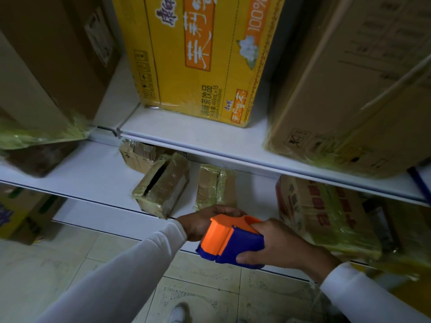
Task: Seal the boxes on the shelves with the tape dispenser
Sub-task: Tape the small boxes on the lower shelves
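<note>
Tape dispenser (pixel 229 242) in right hand (pixel 277 247)

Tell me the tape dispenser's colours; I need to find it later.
Orange and blue tape dispenser, in the right hand; clearest in the head view.

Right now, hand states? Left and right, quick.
Left hand: partly hidden behind the orange and blue plastic tape dispenser; cannot tell open or closed.
Right hand: closed, gripping the tape dispenser's blue body.
</note>
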### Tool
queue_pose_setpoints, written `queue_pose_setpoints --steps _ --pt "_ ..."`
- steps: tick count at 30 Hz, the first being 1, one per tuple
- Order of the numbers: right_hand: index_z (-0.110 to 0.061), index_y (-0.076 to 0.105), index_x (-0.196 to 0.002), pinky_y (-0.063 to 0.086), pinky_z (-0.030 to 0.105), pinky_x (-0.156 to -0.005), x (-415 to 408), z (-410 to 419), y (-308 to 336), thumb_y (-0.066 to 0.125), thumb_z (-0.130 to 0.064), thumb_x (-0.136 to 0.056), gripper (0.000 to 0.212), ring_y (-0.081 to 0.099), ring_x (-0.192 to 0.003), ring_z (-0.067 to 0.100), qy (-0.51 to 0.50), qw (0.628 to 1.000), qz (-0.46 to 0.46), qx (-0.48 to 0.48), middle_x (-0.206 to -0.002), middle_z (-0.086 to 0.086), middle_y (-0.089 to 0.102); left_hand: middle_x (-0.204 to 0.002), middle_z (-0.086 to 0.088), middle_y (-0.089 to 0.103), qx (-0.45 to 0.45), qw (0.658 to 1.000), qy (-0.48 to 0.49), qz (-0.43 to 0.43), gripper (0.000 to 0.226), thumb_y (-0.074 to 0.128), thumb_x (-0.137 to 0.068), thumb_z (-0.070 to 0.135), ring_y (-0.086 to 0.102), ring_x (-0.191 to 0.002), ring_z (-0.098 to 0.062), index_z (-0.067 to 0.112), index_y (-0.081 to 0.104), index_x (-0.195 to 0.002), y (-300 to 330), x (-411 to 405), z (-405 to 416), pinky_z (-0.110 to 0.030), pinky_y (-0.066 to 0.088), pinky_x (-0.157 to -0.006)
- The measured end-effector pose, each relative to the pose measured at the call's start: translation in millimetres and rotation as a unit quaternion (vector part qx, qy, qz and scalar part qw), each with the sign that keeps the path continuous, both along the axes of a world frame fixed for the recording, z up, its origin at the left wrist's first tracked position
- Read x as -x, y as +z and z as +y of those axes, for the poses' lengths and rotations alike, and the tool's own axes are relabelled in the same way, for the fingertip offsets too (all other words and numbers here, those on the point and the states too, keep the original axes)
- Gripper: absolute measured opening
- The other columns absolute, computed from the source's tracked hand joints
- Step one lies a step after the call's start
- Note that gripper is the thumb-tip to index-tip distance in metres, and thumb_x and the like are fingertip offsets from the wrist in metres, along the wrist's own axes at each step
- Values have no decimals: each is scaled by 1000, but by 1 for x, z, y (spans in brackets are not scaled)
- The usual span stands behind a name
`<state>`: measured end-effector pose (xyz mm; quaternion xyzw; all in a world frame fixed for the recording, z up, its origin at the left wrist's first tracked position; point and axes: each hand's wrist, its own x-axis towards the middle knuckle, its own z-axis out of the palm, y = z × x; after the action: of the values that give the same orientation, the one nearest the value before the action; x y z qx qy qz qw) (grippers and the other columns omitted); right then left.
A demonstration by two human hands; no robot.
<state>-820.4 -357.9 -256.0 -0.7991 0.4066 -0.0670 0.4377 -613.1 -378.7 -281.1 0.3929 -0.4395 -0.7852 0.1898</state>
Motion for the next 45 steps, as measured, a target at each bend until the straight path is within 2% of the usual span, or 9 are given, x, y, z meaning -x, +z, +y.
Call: queue_pose_setpoints --steps 2,11,17,22,29,34,39,43,45 --pt "-53 57 -90 51 10 -61 1 1 -1 75 -68 -66 33 67 -75 -6 -1 1000 6 1 -83 -33 66 -104 -3 65 26 1000 -6 -6 24 43 -99 13 64 -81 -11 19 65 -107 -2 0 1 -25 54 -74" --pt "-47 49 -85 43 6 -59 3 3 -3 67 -76 -67 39 60 -71 -9 42 995 65 70 -75 -22 59 -112 -14 61 69 996 -9 -47 34 46 -98 16 61 -94 -18 -1 55 -126 -8 -1 -3 -25 51 -78" --pt "-32 58 -100 49 11 -66 1 1 -8 64 -77 -70 55 63 -76 2 64 988 83 112 -88 -14 65 -98 -4 66 65 996 16 -65 21 52 -96 17 63 -84 -10 9 63 -113 -12 -1 -5 -22 51 -73" --pt "-31 60 -112 55 20 -75 -2 -2 -7 64 -75 -73 59 66 -84 5 77 988 71 110 -99 -11 69 -94 -6 64 9 998 8 -59 20 52 -96 27 60 -81 -17 15 64 -106 -11 -1 -6 -27 49 -74" --pt "-30 58 -103 44 10 -66 -7 -2 -6 59 -78 -74 56 63 -76 6 105 978 108 147 -89 -13 64 -89 -7 57 23 998 22 -56 10 53 -94 14 54 -78 -15 10 61 -99 -14 -4 -7 -25 44 -71" --pt "-29 56 -93 26 5 -59 -11 -3 -5 59 -77 -77 50 55 -67 6 115 966 120 197 -77 -18 48 -90 -14 51 37 998 42 -40 9 55 -92 10 44 -82 -26 14 63 -89 -13 -6 -8 -28 37 -69" --pt "-25 61 -86 39 19 -61 -10 -5 -4 58 -77 -78 53 56 -62 9 111 963 105 222 -75 -11 57 -82 -6 57 51 997 57 -33 7 57 -91 6 53 -68 -9 9 62 -95 -10 -7 -12 -17 44 -60" --pt "-23 63 -83 36 20 -62 -11 -3 -7 55 -79 -78 57 57 -62 11 114 960 111 231 -73 -6 61 -78 -2 61 48 996 69 -18 9 57 -90 2 57 -60 -3 10 62 -91 -9 -8 -10 -16 46 -54" --pt "-21 63 -81 34 20 -60 -9 -2 -8 59 -76 -77 55 58 -60 13 104 962 101 232 -68 -6 61 -82 -2 62 61 995 77 -24 7 60 -90 6 59 -67 -7 12 62 -88 -10 -7 -9 -19 49 -60"
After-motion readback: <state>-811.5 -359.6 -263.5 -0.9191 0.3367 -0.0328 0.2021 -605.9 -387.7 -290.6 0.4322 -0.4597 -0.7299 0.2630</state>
